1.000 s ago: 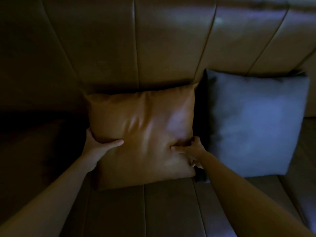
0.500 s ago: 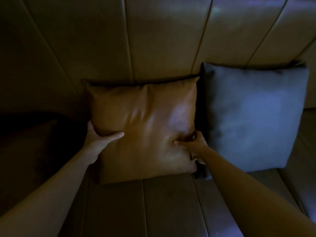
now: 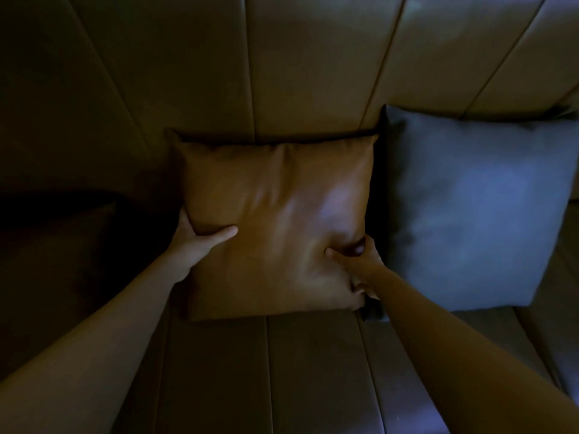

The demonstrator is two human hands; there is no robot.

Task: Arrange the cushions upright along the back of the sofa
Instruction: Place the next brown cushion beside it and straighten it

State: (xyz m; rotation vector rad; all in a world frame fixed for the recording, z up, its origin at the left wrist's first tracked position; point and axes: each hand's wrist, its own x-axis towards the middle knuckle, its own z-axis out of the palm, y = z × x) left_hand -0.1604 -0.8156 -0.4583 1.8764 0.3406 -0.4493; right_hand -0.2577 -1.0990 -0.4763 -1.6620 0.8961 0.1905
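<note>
A tan leather cushion (image 3: 275,220) leans upright against the sofa back (image 3: 307,67), in the middle of the view. My left hand (image 3: 195,242) grips its left edge, thumb on the front face. My right hand (image 3: 360,266) pinches its lower right edge. A grey-blue fabric cushion (image 3: 479,208) stands upright right beside it, touching or nearly touching it. The light is dim.
The brown leather seat (image 3: 313,371) stretches below the cushions toward me. A dark armrest or corner area (image 3: 62,230) lies to the left of the tan cushion, too dark to make out.
The tan cushion has been pushed back, so its top edge now lies against the sofa back. Both hands moved with it and kept their grip.
</note>
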